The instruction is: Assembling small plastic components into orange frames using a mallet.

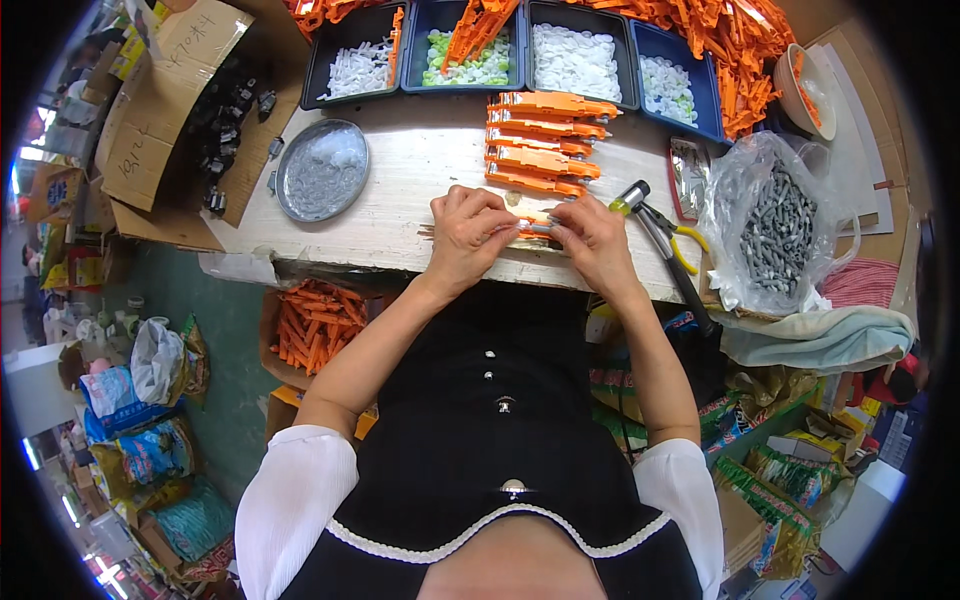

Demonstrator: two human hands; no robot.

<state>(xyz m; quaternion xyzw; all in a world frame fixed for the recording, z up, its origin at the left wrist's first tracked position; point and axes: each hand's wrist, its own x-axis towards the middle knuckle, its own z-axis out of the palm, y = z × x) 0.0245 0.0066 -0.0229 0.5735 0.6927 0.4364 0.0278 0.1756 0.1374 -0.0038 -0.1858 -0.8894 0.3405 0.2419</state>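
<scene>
Near the table's front edge, my left hand [465,238] and my right hand [598,242] meet with their fingers pinched. Between the fingertips is a small grey-and-white rod-like part [537,228], its ends covered by the fingers. An orange plastic piece shows partly under and beside it; whether it is held too, I cannot tell. Just beyond the hands, several orange plastic housings [545,160] lie in a stacked row, with metallic tips toward the right.
Bins of white and greenish parts [575,62] line the back, with orange pieces heaped behind. A round grey dish [322,170] and a carton of black parts [175,110] lie left. At right are a hammer [668,250], yellow-handled pliers [690,250] and a bag of grey parts [775,220].
</scene>
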